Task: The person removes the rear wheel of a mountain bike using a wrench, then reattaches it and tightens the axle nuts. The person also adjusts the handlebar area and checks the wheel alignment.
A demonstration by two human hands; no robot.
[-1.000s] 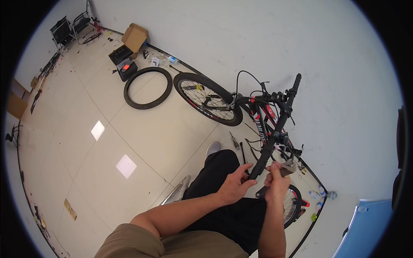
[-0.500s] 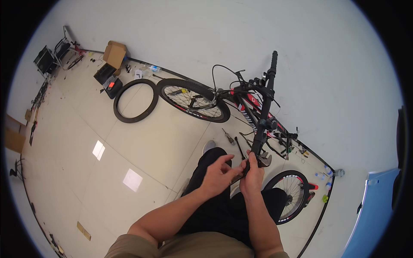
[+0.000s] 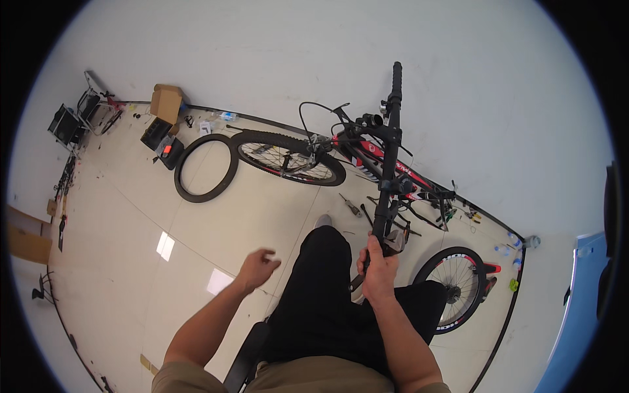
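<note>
My right hand (image 3: 380, 270) is closed around the near end of a black bicycle handlebar (image 3: 389, 157), thumb lying along the bar. Beside those fingers shows the metal jaw of what looks like an adjustable wrench (image 3: 395, 241); a dark bar sticks out on the hand's other side, and whether the two join is hidden. Off to the left, my left hand (image 3: 257, 270) hangs over the floor, fingers loosely bent and apart, nothing visible in them. The handlebar belongs to a red, black and white bicycle frame (image 3: 373, 152), its front wheel (image 3: 288, 159) turned left.
A loose tyre (image 3: 206, 168) lies left of the front wheel, near an open cardboard box (image 3: 166, 101) and a black case (image 3: 157, 134). Beyond my knees lies a screwdriver-like tool (image 3: 350, 205). A detached wheel (image 3: 452, 288) rests at the right, with plastic bottles (image 3: 514, 249) by the wall.
My left hand has drawn away from the handlebar end to the left. My right hand keeps its hold. The view has shifted, and the handlebar appears slightly further left.
</note>
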